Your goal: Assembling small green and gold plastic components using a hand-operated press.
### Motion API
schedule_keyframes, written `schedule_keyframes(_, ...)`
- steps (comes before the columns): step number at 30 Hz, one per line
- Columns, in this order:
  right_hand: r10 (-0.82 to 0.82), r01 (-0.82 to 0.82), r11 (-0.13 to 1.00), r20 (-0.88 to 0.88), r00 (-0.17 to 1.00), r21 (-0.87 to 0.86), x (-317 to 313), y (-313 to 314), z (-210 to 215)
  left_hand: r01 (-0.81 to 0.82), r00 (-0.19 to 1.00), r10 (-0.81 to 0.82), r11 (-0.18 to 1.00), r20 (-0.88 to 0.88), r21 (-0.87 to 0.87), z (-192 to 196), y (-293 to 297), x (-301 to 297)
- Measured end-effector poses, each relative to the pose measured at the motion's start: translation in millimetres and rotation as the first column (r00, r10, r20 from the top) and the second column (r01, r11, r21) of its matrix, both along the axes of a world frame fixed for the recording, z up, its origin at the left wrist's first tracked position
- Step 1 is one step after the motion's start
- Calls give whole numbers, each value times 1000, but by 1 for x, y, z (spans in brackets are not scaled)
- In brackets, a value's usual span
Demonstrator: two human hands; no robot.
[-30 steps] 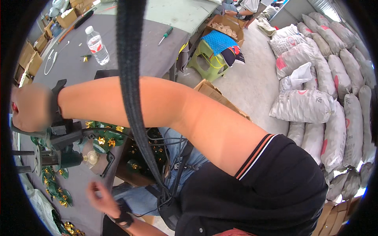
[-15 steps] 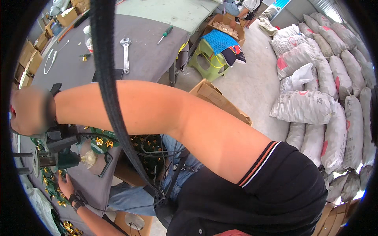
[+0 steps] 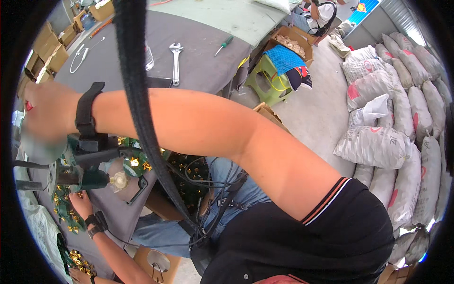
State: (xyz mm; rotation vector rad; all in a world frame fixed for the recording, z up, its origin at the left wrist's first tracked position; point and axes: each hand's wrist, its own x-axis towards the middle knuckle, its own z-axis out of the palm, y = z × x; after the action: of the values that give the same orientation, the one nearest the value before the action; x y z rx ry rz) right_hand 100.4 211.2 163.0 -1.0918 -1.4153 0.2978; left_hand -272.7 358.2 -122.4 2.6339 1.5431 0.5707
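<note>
My right arm stretches across the picture to the far left, a black band on its wrist. My right hand [image 3: 41,120] is blurred; its fingers are closed over the top of a green bench machine [image 3: 78,163] with black bars. Below it, my left hand [image 3: 81,202], also with a black wrist band, lies on the grey tabletop [image 3: 113,215] among small green and gold ornaments [image 3: 64,208]. Its fingertips point at the foot of the machine; whether they hold a piece is hidden. A cream knob [image 3: 119,181] sticks out of the machine's side.
A black strap [image 3: 137,94] hangs across the view. The far grey table holds a wrench [image 3: 176,59], a screwdriver [image 3: 223,44] and cardboard boxes [image 3: 45,52]. A green stool [image 3: 272,80], an open box, stacked grey sacks [image 3: 402,118] and another seated person [image 3: 321,14] are at the right.
My left hand has moved left and up to the foot of the machine. The view has shifted, bringing the wrench in. My right hand stays on the machine.
</note>
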Motion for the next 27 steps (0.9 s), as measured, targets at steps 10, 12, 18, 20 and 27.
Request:
schedule_keyframes(10,55,-55,998,-3,998,-44,-5,-1,4,165,662,72,957,746,-238,58,-124,23)
schedule_keyframes(12,-37,38,999,-13,999,32,-5,8,0,160,764,115,919,634,-359,53,-144,32)
schedule_keyframes(18,64,-78,991,120,991,108,9,-12,13,297,781,-57,910,622,-289,55,-202,103)
schedule_keyframes(20,67,-107,966,173,983,235,16,-10,9,304,747,-63,918,662,-256,65,-210,119)
schedule_keyframes(27,283,-283,959,-64,957,5,7,-14,13,232,836,-131,964,533,-128,58,-194,136)
